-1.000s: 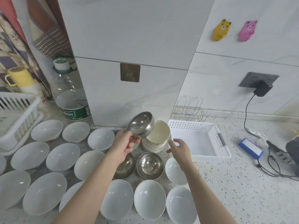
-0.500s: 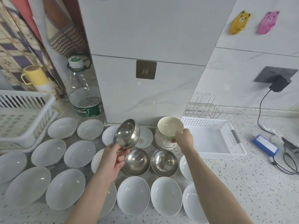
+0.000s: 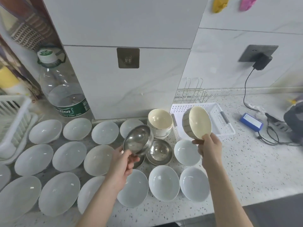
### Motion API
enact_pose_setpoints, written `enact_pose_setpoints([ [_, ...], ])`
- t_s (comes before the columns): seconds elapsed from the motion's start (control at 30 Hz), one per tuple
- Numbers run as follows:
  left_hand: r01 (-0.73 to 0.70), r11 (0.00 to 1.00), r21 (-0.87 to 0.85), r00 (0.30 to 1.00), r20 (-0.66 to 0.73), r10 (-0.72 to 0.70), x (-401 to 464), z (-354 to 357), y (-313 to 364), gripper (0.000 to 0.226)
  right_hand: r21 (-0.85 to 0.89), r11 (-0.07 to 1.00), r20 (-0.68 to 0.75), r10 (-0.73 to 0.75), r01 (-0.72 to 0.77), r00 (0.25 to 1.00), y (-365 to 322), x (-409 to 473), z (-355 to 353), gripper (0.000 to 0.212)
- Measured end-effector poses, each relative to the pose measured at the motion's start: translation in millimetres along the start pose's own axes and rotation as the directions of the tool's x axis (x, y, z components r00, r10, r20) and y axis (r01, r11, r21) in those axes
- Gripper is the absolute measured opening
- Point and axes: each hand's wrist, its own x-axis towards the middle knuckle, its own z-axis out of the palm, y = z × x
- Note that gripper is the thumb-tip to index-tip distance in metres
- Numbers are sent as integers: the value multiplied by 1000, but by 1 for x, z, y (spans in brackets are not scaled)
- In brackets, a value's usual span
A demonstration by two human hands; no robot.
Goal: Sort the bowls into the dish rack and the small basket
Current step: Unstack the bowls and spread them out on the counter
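a single head-worn camera is looking forward and down, from close above, at the speckled counter [image 3: 246, 169] and facing the white tiled wall [image 3: 229, 63] behind it.

The green label on the big clear water bottle [image 3: 65, 94] is showing white letters reading "stbon", its start turning out of view, with a line of smaller print beneath staying too blurred to read. Marks on the stacked cream bowls [image 3: 159, 124] and the blue box [image 3: 250, 122] are staying illegible.
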Motion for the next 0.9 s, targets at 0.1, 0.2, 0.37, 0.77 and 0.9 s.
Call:
enact_pose_setpoints([
  [0.1, -4, 999, 38, 999, 34, 3, -2, 20, -9, 18, 56, 998, -136, 40, -32, 990, 15, -9, -47, 14],
  [0.2, 14, 998, 65, 998, 58, -18, -7, 42, -22, 13, 61, 995, -224, 94, -82, 970, 30, -7, -89, 14],
  [0.37, 11, 999, 47, 1000, 17, -11, -15, 85, -49, 14, 5, 986, -234, 161, -164, 959, 52, 16, -140, 23],
  [0.77, -70, 997, -42, 984, -170, 62, -31, 179, -105, 14, -436, 899, 189, 144, -48, 971, 62, 82, -177, 46],
  [0.9, -108, 994, -35, 976, -196, 99, -38, 191, -110, 7, -489, 872, 316, 157, 19, 936, 61, 94, -164, 49],
])
